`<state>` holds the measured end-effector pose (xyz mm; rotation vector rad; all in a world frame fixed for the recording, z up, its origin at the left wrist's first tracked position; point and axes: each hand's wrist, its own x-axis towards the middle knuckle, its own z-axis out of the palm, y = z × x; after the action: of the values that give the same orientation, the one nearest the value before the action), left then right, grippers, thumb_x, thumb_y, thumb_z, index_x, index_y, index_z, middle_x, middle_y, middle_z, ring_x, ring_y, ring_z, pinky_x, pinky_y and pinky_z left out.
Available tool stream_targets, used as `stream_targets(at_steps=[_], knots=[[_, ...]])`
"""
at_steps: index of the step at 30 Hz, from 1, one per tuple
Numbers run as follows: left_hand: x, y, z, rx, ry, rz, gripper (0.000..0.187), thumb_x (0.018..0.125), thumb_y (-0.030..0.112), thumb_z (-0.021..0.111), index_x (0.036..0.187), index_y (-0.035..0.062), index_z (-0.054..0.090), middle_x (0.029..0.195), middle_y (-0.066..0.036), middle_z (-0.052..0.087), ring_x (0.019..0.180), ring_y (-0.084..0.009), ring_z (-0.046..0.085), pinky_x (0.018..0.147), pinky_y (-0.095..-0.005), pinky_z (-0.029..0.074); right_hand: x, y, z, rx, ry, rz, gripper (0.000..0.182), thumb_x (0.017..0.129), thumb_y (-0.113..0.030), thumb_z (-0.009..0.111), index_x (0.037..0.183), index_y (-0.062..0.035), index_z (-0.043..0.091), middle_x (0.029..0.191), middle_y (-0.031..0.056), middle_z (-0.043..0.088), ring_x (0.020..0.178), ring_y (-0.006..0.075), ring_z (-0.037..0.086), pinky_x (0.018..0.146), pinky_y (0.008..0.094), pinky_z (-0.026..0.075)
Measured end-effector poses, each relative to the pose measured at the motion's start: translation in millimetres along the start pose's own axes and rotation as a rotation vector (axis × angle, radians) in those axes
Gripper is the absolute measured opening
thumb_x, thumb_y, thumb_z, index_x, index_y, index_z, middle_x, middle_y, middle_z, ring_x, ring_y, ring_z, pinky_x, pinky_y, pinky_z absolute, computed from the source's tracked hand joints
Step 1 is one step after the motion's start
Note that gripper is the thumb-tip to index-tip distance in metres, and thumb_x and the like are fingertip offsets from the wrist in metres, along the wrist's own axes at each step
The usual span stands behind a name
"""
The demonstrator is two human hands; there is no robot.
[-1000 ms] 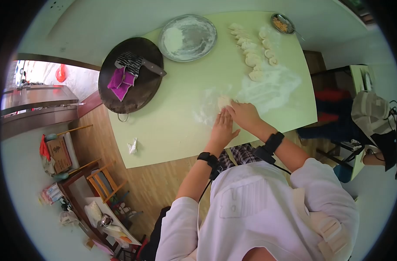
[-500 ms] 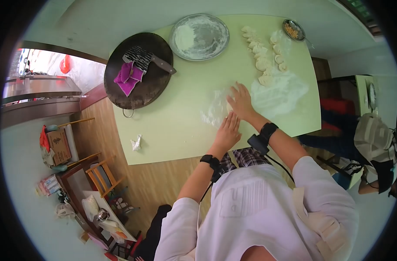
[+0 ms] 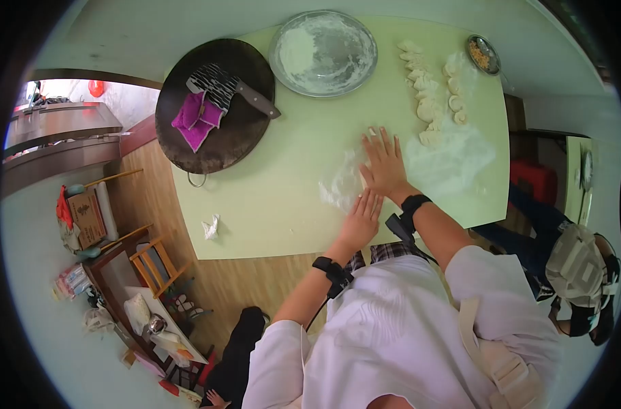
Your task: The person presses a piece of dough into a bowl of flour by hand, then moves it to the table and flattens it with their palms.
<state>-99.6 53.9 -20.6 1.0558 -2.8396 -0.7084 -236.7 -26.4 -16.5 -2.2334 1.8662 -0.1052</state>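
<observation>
Palm down on the pale green table (image 3: 256,225), my right hand (image 3: 385,163) has its fingers stretched out and apart. My left hand (image 3: 361,219) lies just below it, fingers extended and close together, their tips near the base of my right hand. A small pale piece, perhaps dough, shows at the edge of my right palm; the rest of it is hidden. White flour (image 3: 339,180) is smeared left of my hands, with a wider floured patch (image 3: 453,157) to the right. Shaped dough pieces (image 3: 426,109) stand in rows beyond that patch.
A round dark board (image 3: 222,150) holds a cleaver (image 3: 256,101) and a purple cloth (image 3: 196,123). Behind are a floured metal tray (image 3: 324,54) and a bowl of filling (image 3: 484,56). Crumpled wrap (image 3: 211,227) lies front left. People are at the right and lower left.
My right hand's fingers have straightened and spread from a more bent pose. My left hand stays close below it. The whole view has shifted slightly.
</observation>
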Motion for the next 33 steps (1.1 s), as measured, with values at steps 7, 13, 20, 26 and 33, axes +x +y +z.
stream_targets(at_steps=[7,13,20,26,33], knots=[[3.4,4.0,-15.2,-0.033,0.0,-0.023,0.058,0.075,0.024,0.049,0.124,-0.0025,0.03,0.13,-0.024,0.024,0.124,-0.0323,0.019,0.1,-0.0413,0.02,6.7,6.3,0.9,0.062,0.061,-0.096,0.059,0.079,-0.037,0.042,0.128,-0.0083,0.027,0.134,0.0132,0.02,0.125,0.0336,0.013,0.097,0.055,0.009],[-8.4,3.2,-27.8,-0.143,0.1,-0.186,0.036,0.076,0.019,0.051,0.109,0.006,0.049,0.128,-0.013,0.033,0.121,-0.0303,0.025,0.098,-0.0456,0.021,-12.5,23.8,1.4,0.201,-0.081,-0.309,0.055,0.078,-0.036,0.047,0.121,-0.0034,0.036,0.127,0.0152,0.032,0.124,0.0309,0.019,0.1,0.0439,0.017],[-53.4,-28.1,-34.6,-0.245,0.45,-0.377,0.021,0.073,0.008,0.052,0.093,0.0068,0.056,0.109,-0.011,0.05,0.108,-0.0329,0.039,0.094,-0.0466,0.027,-32.1,8.7,-22.2,0.33,-0.041,-0.203,0.046,0.063,-0.018,0.063,0.102,0.0003,0.048,0.102,0.0142,0.046,0.097,0.0296,0.041,0.083,0.0343,0.037],[-47.2,-13.4,-37.1,-0.066,0.219,-0.2,0.034,0.077,0.014,0.05,0.111,0.0108,0.048,0.122,-0.009,0.04,0.115,-0.0288,0.034,0.096,-0.045,0.025,-36.3,-4.0,-19.0,0.373,-0.008,-0.129,0.024,0.061,-0.017,0.063,0.08,-0.0029,0.057,0.094,0.0134,0.048,0.087,0.0289,0.044,0.074,0.0347,0.04],[-19.2,6.1,-6.1,0.064,0.012,0.075,0.058,0.079,0.039,0.045,0.128,0.0131,0.028,0.135,-0.001,0.022,0.124,-0.0183,0.021,0.101,-0.0397,0.017,-27.6,-4.9,-51.8,0.324,-0.14,0.212,0.035,0.072,-0.036,0.053,0.059,-0.0038,0.06,0.058,0.0132,0.056,0.059,0.0299,0.056,0.057,0.0375,0.045]])
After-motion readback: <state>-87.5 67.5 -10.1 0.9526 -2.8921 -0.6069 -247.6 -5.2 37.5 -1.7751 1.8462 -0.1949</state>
